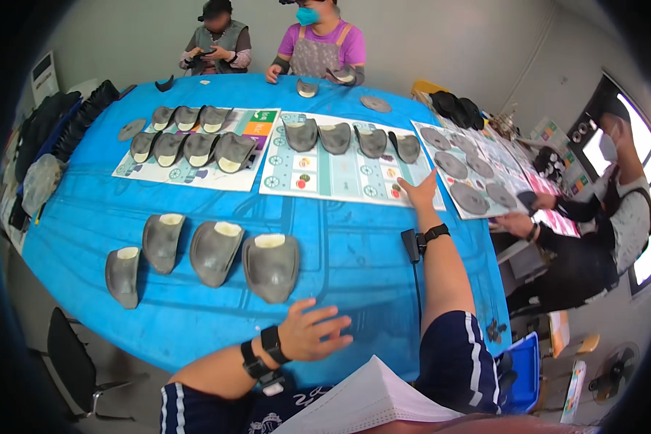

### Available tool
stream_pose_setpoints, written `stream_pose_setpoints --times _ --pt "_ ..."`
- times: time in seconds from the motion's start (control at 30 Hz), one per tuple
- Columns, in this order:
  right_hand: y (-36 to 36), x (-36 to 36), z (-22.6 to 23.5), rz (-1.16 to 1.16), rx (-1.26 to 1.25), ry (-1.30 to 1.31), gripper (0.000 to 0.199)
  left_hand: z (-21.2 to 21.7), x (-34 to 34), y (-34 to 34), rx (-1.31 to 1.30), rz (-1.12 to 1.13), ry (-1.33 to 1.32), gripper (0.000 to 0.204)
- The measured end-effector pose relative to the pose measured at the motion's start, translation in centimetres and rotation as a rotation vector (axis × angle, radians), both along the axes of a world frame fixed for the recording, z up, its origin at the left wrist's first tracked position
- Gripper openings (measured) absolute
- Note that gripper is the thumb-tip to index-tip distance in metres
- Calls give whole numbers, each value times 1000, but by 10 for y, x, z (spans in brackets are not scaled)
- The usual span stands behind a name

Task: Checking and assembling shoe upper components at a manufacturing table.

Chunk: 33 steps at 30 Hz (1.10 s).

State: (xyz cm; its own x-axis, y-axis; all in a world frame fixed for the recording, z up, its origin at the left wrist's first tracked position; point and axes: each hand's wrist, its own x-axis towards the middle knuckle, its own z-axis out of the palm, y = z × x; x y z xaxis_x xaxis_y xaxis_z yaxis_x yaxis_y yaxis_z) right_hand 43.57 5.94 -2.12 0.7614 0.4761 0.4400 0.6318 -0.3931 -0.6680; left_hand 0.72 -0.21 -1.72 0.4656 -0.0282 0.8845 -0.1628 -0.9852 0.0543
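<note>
My left hand (312, 330) hovers over the near part of the blue table, fingers spread and nothing in them. Just beyond it lies a large dark grey curved shell (270, 267) with a cream patch at its far end. To its left rest similar shells, among them a middle one (215, 253), a tall one (163, 242) and a narrow one (123, 277). My right hand (422, 192) reaches forward over the edge of a printed mat (322, 186), thumb and fingers apart, holding nothing. Nearest to it stands the rightmost shell (405, 147) of a row on that mat.
More shells (202, 150) stand on a left mat (188, 179). Flat grey ovals (452, 165) cover a right mat. Two people sit across the table, one in purple (322, 50); another person (607, 210) stands at the right. A blue crate (522, 376) and a black chair (72, 354) flank me.
</note>
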Motion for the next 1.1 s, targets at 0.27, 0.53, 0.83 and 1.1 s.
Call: stream_pose_setpoints --times 0.27,0.53,0.83,1.1 --pt "85 79 -3 -178 -101 173 130 -4 -5 13 -196 66 152 44" --pt "106 75 -5 -347 -162 -10 105 -4 0 18 -351 42 186 43" --pt "18 1 10 -157 -375 114 94 -4 3 16 -313 84 130 33" --pt "-117 -136 1 292 -129 192 82 4 12 11 -220 -23 180 54"
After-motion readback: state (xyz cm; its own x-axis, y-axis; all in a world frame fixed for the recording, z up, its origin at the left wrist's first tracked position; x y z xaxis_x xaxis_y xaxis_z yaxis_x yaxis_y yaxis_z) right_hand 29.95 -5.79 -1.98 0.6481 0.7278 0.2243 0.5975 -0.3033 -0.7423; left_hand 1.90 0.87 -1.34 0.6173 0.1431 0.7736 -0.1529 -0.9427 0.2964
